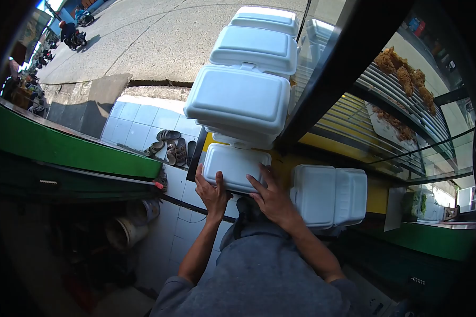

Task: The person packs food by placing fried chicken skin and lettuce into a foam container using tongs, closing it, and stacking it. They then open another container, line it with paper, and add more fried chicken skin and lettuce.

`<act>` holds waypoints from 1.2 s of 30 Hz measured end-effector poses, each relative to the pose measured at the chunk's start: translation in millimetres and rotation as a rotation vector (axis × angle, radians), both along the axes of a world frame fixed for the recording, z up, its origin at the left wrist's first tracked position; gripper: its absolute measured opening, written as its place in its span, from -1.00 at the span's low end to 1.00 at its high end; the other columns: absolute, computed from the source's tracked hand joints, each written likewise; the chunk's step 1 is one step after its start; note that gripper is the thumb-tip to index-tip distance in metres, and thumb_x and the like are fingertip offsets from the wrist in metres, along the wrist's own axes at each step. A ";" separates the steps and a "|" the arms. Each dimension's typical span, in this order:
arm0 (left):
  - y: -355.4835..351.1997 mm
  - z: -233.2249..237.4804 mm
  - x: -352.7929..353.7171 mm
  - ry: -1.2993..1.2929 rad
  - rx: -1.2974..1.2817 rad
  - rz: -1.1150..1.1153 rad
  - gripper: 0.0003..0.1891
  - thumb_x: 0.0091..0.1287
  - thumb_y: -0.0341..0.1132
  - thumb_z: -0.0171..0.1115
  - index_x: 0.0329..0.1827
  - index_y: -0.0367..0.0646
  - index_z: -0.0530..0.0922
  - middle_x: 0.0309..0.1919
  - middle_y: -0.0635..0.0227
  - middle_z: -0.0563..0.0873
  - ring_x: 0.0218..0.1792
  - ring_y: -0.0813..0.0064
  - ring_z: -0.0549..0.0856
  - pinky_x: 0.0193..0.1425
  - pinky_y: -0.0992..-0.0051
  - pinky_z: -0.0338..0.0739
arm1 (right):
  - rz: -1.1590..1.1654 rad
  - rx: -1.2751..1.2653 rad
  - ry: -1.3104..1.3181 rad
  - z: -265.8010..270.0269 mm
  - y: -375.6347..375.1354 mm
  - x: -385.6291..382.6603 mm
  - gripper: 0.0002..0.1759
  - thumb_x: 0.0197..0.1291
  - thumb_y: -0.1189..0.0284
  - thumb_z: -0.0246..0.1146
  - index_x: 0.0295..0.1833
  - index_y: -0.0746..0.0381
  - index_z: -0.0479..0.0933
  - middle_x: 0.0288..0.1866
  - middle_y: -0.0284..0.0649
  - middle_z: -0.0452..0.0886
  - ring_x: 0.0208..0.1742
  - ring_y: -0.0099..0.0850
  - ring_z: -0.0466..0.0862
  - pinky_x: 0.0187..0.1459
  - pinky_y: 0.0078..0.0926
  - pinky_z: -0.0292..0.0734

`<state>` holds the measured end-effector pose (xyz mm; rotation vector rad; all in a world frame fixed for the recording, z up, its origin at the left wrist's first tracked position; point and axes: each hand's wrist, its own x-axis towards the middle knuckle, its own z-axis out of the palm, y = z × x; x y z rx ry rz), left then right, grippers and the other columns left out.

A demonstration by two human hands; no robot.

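A closed white foam box lies on the yellow counter in front of my body. My left hand rests at its left front corner, thumb and fingers apart. At the right front edge, my right hand touches the lid with spread fingers. Just beyond stands a tall stack of closed white foam boxes. To the right of my right hand is another pile of white foam boxes, beside the glass case.
Fried food sits on racks in a glass display case at right, framed by a dark post. Green panels flank the counter. Sandals lie on white tiles below. People ride motorcycles on the street.
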<state>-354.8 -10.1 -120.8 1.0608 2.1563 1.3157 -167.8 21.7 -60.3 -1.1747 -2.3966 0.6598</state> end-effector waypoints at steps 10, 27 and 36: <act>-35.1 7.8 -13.4 0.171 0.124 0.038 -0.30 0.49 0.15 -0.06 0.41 -0.30 0.19 0.32 -0.02 0.31 0.42 0.05 0.20 0.45 0.11 0.09 | -0.601 0.143 -0.017 53.1 -39.2 139.8 -0.34 0.08 0.42 0.42 0.33 0.25 0.42 0.40 -0.01 0.34 0.42 0.02 0.31 0.39 -0.04 0.27; -36.6 53.1 37.3 0.198 0.355 -0.864 -0.62 0.11 -0.38 0.51 -0.01 -0.23 0.61 -0.28 0.30 0.68 -0.36 0.45 0.70 -0.28 0.47 0.63 | -1.107 0.076 -0.240 21.3 -46.3 134.9 -0.11 0.21 -0.10 0.28 0.51 0.15 0.19 0.40 0.17 0.27 0.41 0.17 0.30 0.34 0.10 0.28; -43.2 32.6 47.9 -0.234 -0.214 -1.016 -0.62 0.49 -0.14 0.12 0.16 -0.27 0.46 -0.34 0.16 0.70 -0.35 0.37 0.73 -0.19 0.40 0.62 | -0.371 0.009 -0.045 38.8 -53.4 74.6 -0.06 0.01 -0.10 0.39 0.48 0.01 0.29 0.53 0.05 0.13 0.51 0.24 0.09 0.38 0.38 0.04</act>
